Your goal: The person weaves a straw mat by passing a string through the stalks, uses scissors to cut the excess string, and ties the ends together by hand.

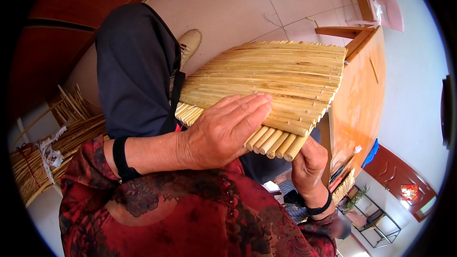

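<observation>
- The stalk mat point(266, 69), made of straw-coloured stalks side by side with rows of small pale knots, was in front of the person, between the dark trouser leg point(135, 71) and the wooden table point(357, 100).
- Under its near edge, a lower row of stalks point(271, 143) showed round cut ends.
- The left hand point(226, 126) lay on the top of the mat, near this edge, with fingers straight and close together; its thumb was hidden, so I cannot tell whether its grip was closed on the mat.
- The right hand point(310, 164) was at the right end of the lower stalks; its fingertips were hidden behind them, and I cannot tell how far its grip was open.
- A black band point(123, 159) was around the left wrist, and the shirt point(190, 214) was red with a dark pattern.
- One loose stalk point(373, 70) lay on the table.
- At the far left there was a pile of long thin stalks point(31, 162).
- A pink chair point(394, 14) stood beyond the table.
</observation>
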`<act>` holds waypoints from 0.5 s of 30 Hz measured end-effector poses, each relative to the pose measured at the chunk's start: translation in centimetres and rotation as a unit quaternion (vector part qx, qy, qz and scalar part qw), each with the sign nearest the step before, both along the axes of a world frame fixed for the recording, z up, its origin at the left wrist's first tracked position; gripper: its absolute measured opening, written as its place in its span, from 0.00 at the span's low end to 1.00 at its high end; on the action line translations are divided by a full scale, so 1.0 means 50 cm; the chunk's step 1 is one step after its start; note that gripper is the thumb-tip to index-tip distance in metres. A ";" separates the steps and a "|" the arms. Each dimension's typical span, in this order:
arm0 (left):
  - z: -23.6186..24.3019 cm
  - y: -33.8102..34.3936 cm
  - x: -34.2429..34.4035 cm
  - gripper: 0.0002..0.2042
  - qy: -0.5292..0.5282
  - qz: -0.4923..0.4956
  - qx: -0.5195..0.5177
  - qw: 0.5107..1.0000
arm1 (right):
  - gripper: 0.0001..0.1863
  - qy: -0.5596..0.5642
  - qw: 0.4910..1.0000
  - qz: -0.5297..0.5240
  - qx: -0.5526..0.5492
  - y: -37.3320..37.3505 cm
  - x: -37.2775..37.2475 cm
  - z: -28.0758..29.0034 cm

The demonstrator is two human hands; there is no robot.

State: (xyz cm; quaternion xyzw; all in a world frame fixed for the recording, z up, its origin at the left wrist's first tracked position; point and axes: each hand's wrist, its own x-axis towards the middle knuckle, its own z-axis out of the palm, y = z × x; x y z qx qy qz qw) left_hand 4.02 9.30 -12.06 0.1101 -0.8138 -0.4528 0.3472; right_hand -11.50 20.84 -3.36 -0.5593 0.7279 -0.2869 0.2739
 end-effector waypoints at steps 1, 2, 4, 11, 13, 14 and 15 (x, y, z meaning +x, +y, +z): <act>0.001 -0.001 0.000 0.27 0.000 0.000 0.001 1.000 | 0.13 0.000 1.000 0.000 0.001 -0.002 0.000 0.001; 0.001 -0.001 0.000 0.27 0.001 -0.001 0.002 1.000 | 0.13 0.005 1.000 0.006 0.005 -0.004 -0.001 0.002; 0.001 -0.001 0.001 0.27 0.002 -0.001 0.003 1.000 | 0.12 0.011 1.000 0.013 0.011 -0.004 -0.001 0.003; -0.002 -0.003 0.008 0.27 0.008 0.000 0.005 1.000 | 0.13 -0.014 0.999 -0.006 0.031 -0.005 0.009 0.005; -0.001 -0.005 -0.002 0.27 0.003 -0.004 0.005 1.000 | 0.13 -0.030 0.999 -0.013 0.039 -0.003 -0.001 0.003; -0.001 -0.005 0.002 0.27 0.006 -0.005 0.006 1.000 | 0.12 -0.036 0.998 -0.016 0.042 -0.003 0.003 0.003; -0.001 -0.005 0.004 0.27 0.009 -0.006 0.007 1.000 | 0.12 -0.042 0.998 -0.020 0.044 -0.003 0.005 0.003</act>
